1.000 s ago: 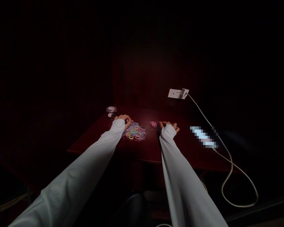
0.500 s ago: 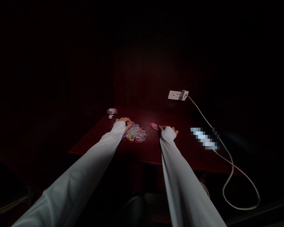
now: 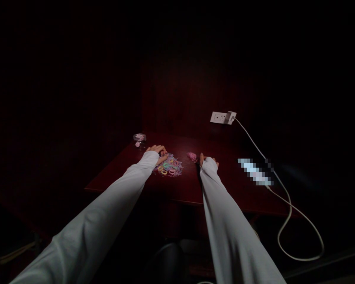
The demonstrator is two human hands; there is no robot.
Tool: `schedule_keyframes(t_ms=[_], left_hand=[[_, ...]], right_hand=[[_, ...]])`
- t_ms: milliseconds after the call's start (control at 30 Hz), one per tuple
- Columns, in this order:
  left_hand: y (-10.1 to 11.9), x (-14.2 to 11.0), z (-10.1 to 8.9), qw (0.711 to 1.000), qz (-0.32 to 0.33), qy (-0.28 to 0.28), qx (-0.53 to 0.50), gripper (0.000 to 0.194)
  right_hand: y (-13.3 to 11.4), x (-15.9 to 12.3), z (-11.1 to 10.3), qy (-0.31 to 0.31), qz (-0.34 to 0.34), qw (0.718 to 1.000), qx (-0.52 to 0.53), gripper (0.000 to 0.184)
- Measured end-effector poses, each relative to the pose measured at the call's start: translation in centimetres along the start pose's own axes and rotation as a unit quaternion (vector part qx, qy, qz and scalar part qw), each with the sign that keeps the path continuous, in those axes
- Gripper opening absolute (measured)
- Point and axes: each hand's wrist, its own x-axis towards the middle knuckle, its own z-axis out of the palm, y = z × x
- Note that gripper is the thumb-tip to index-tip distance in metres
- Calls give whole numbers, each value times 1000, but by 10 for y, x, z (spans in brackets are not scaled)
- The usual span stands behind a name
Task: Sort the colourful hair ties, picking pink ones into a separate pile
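Note:
A loose heap of small multicoloured elastic hair bands (image 3: 170, 167) lies on the dark red table. My left hand (image 3: 159, 152) rests at its upper left edge, fingers curled down and thumb drawn in; whatever is between the fingertips is too small to make out. Right of the heap sits a smaller pile of pink hair bands (image 3: 191, 156). Just beside that pile is my right hand (image 3: 207, 159), with its fingers apart and nothing visible in them. Its palm is partly hidden by the wrist and grey sleeve.
A clear round container (image 3: 140, 137) with pink pieces stands at the table's back left corner. On the right lies a blurred-out bright device (image 3: 256, 172) with a white cable (image 3: 290, 205) looping off the edge. The cable runs to a wall socket (image 3: 223, 118).
My left hand's fingers have shifted slightly right, over the heap. My right hand has turned a little, its near finger now raised instead of pointing at the pink pile.

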Motion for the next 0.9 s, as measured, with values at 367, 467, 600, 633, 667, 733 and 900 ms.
schedule_keyframes(t_ms=[367, 467, 600, 633, 667, 733, 900], left_hand=[[-3, -1, 1, 1000, 14, -21, 2, 15], [-4, -1, 2, 1000, 23, -19, -7, 23], [-4, -1, -1, 998, 40, -37, -32, 34], [-4, -2, -2, 998, 42, -44, -35, 36], [-3, -2, -3, 997, 43, -49, -35, 38], [0, -4, -5, 997, 46, -56, -27, 43], [2, -6, -3, 996, 64, -55, -11, 50]], right_hand=[[-5, -6, -6, -8, 12, 1000, 3, 52], [-6, -7, -10, -6, 21, 999, 37, 52], [-8, -7, -14, -18, 33, 997, 66, 55], [-8, -7, -14, -18, 36, 997, 71, 56], [-8, -7, -14, -16, 38, 996, 76, 56], [-7, -7, -14, -8, 41, 995, 89, 56], [-3, -4, -12, 1, 35, 994, 107, 53]])
